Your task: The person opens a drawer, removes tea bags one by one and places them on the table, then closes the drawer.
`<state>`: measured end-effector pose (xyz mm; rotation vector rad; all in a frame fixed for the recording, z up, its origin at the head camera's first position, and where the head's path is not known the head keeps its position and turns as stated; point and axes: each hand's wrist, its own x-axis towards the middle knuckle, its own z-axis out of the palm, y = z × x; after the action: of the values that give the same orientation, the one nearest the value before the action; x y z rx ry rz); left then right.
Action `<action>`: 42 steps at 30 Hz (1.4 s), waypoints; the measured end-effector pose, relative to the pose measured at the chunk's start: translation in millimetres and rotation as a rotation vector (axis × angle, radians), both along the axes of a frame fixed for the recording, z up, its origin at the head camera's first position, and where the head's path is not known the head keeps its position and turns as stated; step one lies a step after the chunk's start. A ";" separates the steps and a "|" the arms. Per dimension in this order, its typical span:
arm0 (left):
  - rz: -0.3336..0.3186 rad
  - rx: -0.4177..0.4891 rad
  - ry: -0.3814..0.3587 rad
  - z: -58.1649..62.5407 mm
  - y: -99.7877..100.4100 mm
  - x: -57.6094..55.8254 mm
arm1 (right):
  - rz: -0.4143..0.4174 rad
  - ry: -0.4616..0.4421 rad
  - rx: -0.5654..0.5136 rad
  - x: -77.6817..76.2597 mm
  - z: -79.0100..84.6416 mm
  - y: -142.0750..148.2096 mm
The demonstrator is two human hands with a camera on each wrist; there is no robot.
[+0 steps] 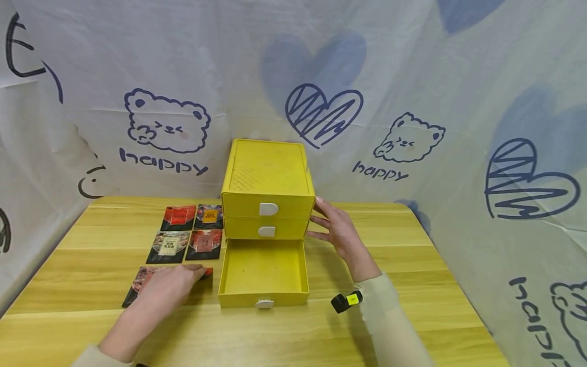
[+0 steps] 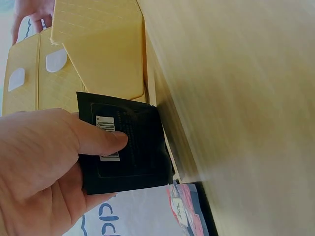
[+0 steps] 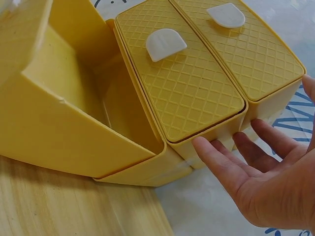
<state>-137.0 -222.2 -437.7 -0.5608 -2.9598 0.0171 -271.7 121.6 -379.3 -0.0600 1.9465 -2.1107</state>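
My left hand [image 1: 171, 283] pinches a small black packet [image 2: 140, 157], its barcoded back turned to the left wrist camera and the thumb lying across it. In the head view only a red bit of that packet shows past the fingertips. Under the same hand, another packet [image 1: 139, 285] lies partly covered on the table. Against the right side of a yellow drawer unit [image 1: 270, 168] rests my right hand [image 1: 341, 234], fingers spread and fairly straight. The unit's bottom drawer [image 1: 263, 270] is pulled out with a bare floor; the two upper drawers are closed.
Several flat packets lie in two rows left of the unit, among them a red one [image 1: 179, 216] and a pale-labelled one [image 1: 168, 246]. The wooden table [image 1: 390, 326] runs back to a printed white cloth [image 1: 247, 66]. A black wrist device [image 1: 346, 302] sits by the right sleeve.
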 end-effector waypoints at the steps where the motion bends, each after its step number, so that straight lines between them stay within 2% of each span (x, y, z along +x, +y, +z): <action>1: 0.003 0.002 -0.009 -0.3 -0.3 0.1 | 0.000 0.000 -0.002 -0.2 -0.3 0.1; 10: 0.028 0.025 -0.070 -1.6 -1.9 0.0 | 0.001 0.002 0.011 -0.3 -0.6 0.5; 17: -0.021 0.037 -0.143 -5.1 -2.7 -2.1 | -0.004 -0.003 0.005 0.4 -0.6 0.3; 26: -0.059 0.135 -0.254 -5.2 -5.1 -3.4 | -0.004 -0.008 0.001 -0.7 -1.0 0.4; 34: -0.020 0.187 -0.371 -2.8 -5.3 -4.4 | 0.000 -0.001 0.005 -0.2 -1.4 0.1; 42: -0.039 0.207 -0.370 -3.5 -6.2 -6.9 | 0.001 0.002 -0.004 0.3 -1.8 0.0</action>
<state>-143.9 -228.4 -441.2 -0.6542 -3.2433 -0.4378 -271.4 121.5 -381.1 -0.0633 1.9432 -2.1149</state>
